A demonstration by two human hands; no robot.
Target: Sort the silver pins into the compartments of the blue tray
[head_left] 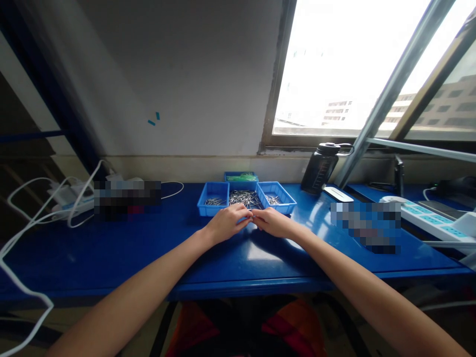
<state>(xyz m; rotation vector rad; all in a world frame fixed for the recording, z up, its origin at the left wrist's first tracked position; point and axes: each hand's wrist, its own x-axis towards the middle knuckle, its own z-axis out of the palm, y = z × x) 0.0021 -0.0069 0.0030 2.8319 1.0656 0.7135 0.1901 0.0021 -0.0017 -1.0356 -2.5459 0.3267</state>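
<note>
My left hand [230, 220] and my right hand [273, 221] meet just in front of the bins, fingertips pinched together. Between them glints a small metal piece [254, 216], mostly hidden by the fingers. Right behind my hands lies a heap of thin, silvery metal pins [243, 197] in the middle bin, whose front is covered by my hands. A blue plastic bin [203, 204] on the left holds a smaller pile of such pins [214, 202]. Another blue bin [288, 202] on the right also has some pins [273, 200] in it.
Behind the bins stands a small blue tray with green pieces [243, 177]. A black bottle [320, 168] and a white flat device [337, 194] are to the right on the blue table [148, 258]. Power strips [431, 218] and white cables [28, 225] lie at both sides.
</note>
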